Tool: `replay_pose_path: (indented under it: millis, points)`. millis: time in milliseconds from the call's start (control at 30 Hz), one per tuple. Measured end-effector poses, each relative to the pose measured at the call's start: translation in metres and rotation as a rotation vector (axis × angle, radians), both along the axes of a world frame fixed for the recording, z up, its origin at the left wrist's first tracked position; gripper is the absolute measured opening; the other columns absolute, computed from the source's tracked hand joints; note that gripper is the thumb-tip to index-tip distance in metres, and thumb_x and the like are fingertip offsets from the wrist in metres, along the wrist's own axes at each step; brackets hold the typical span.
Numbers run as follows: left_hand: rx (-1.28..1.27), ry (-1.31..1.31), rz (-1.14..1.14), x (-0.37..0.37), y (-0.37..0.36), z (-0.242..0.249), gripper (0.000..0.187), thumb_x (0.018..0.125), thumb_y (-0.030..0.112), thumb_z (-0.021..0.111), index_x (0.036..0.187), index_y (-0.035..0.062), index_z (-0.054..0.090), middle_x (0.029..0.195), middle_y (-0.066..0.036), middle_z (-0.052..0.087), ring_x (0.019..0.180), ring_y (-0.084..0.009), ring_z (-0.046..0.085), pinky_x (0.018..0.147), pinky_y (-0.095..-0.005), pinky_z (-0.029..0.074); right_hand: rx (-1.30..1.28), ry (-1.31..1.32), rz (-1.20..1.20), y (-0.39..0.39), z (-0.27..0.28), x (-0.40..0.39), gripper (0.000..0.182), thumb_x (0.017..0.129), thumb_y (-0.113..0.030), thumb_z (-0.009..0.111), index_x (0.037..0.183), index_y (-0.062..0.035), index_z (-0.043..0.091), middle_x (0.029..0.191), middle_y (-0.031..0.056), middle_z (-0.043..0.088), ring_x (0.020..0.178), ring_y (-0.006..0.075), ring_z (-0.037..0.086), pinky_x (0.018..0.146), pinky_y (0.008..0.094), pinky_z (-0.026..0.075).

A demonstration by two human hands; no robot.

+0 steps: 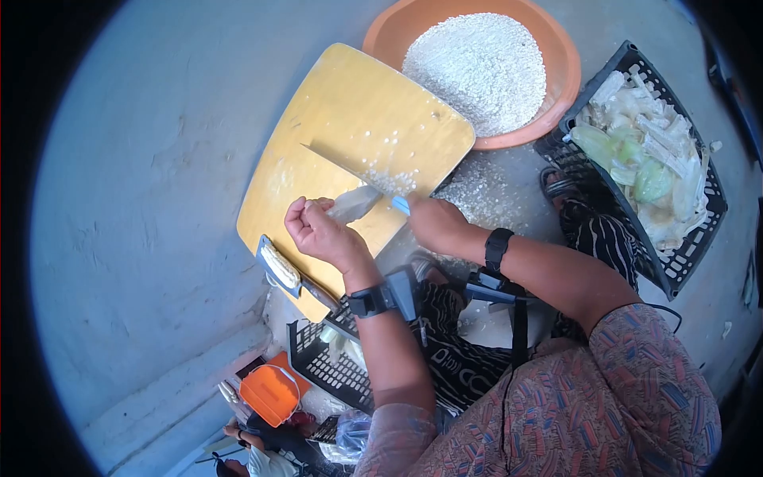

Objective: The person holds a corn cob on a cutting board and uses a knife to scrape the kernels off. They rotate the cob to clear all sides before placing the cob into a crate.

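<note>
My right hand is wrapped round the light blue handle of a broad-bladed knife. The blade extends over a yellow board, and loose white kernels lie beside it. Close to the blade, my left hand is raised with its fingers curled together. Whatever is between those fingers, if anything, is hidden. At the board's lower left edge lies a second, wide-bladed knife with a brown handle, and a pale corn cob rests on its blade.
An orange basin full of white kernels stands behind the board. To the right is a black crate of husks and stalks. Another black crate and an orange bucket sit lower left, near another person. Kernels litter the floor.
</note>
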State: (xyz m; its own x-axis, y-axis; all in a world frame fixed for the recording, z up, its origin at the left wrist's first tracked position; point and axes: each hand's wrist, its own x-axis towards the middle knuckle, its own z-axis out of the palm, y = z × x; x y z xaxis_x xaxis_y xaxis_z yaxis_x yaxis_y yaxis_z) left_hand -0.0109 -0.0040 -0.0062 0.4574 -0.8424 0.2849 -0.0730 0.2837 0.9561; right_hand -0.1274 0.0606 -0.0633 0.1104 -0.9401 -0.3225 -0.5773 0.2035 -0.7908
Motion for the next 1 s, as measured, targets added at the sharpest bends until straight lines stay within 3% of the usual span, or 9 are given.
replay_pose_path:
  millis: [167,400,533,700,800,867,900,967,1000]
  points:
    - [0.009,-0.037,-0.001,0.002,0.001,0.001,0.012,0.08,-0.002,0.047,0.092,0.0006,0.048,0.065,-0.008,0.056,0.06,-0.0133,0.052,0.06,-0.0232,0.042,0.026,-0.118,-0.057,0.009,0.025,-0.009,0.02,0.08,-0.008,0.051,0.095,0.005,0.048,0.074,0.0234,0.06,0.072,0.0393,0.059,0.065,0.0471,0.046]
    - [-0.025,-0.032,0.132,0.029,0.006,0.019,0.009,0.079,-0.004,0.048,0.086,0.0022,0.048,0.062,-0.005,0.05,0.058,-0.0148,0.052,0.058,-0.0261,0.044,-0.018,-0.221,-0.067,0.032,0.012,-0.004,0.021,0.082,-0.014,0.051,0.092,0.0045,0.048,0.072,0.024,0.058,0.072,0.0398,0.058,0.065,0.0476,0.044]
    - [-0.076,-0.109,0.185,0.04,0.009,0.03,0.012,0.079,-0.006,0.045,0.087,0.0015,0.047,0.062,-0.006,0.049,0.058,-0.0127,0.05,0.059,-0.0251,0.043,0.046,-0.189,0.085,0.037,0.005,-0.005,0.022,0.082,-0.014,0.052,0.092,0.0046,0.048,0.073,0.0232,0.058,0.072,0.0401,0.058,0.066,0.0477,0.044]
    - [0.004,0.064,0.003,0.039,0.006,0.024,0.012,0.08,-0.005,0.046,0.09,0.0014,0.047,0.063,-0.006,0.049,0.06,-0.0137,0.051,0.061,-0.0262,0.045,0.067,-0.086,0.128,0.026,-0.001,-0.019,0.023,0.082,-0.015,0.052,0.093,0.0045,0.048,0.074,0.0224,0.059,0.073,0.0395,0.058,0.067,0.0469,0.045]
    - [0.052,0.034,-0.147,0.023,0.005,0.021,0.012,0.081,-0.003,0.047,0.093,0.0012,0.047,0.063,-0.006,0.05,0.06,-0.0149,0.052,0.063,-0.0269,0.046,0.04,-0.042,0.024,0.016,0.009,-0.023,0.024,0.082,-0.015,0.053,0.095,0.0043,0.049,0.074,0.0221,0.059,0.073,0.0391,0.058,0.067,0.0467,0.045]
    - [0.027,-0.055,-0.208,0.022,0.001,0.008,0.015,0.083,-0.001,0.048,0.098,0.0022,0.048,0.067,-0.004,0.049,0.063,-0.0137,0.051,0.064,-0.0274,0.045,-0.006,-0.09,-0.059,0.014,0.018,-0.022,0.024,0.082,-0.015,0.053,0.096,0.004,0.049,0.073,0.0218,0.059,0.072,0.0381,0.059,0.066,0.0469,0.045]
    - [0.025,-0.223,-0.185,0.018,-0.001,0.008,0.015,0.084,0.001,0.049,0.099,0.0024,0.048,0.068,-0.003,0.047,0.064,-0.0118,0.048,0.063,-0.0252,0.043,-0.009,-0.09,-0.062,0.013,0.022,-0.023,0.024,0.082,-0.015,0.053,0.096,0.004,0.049,0.073,0.0218,0.059,0.072,0.0381,0.059,0.066,0.0469,0.045]
    - [0.13,-0.507,-0.082,0.013,0.001,0.012,0.015,0.086,0.009,0.053,0.1,0.003,0.049,0.07,0.002,0.043,0.063,-0.0072,0.041,0.058,-0.0199,0.036,-0.071,-0.083,0.067,0.015,0.031,-0.024,0.024,0.083,-0.016,0.052,0.095,0.0033,0.046,0.07,0.0235,0.058,0.07,0.0411,0.058,0.063,0.0483,0.045]
    - [0.13,-0.509,-0.084,0.013,0.002,0.016,0.015,0.086,0.009,0.053,0.1,0.003,0.049,0.07,0.002,0.043,0.063,-0.0072,0.041,0.058,-0.0199,0.036,-0.071,-0.086,0.065,0.016,0.036,-0.025,0.024,0.083,-0.016,0.052,0.095,0.0033,0.046,0.07,0.0235,0.058,0.07,0.0411,0.058,0.063,0.0483,0.045]
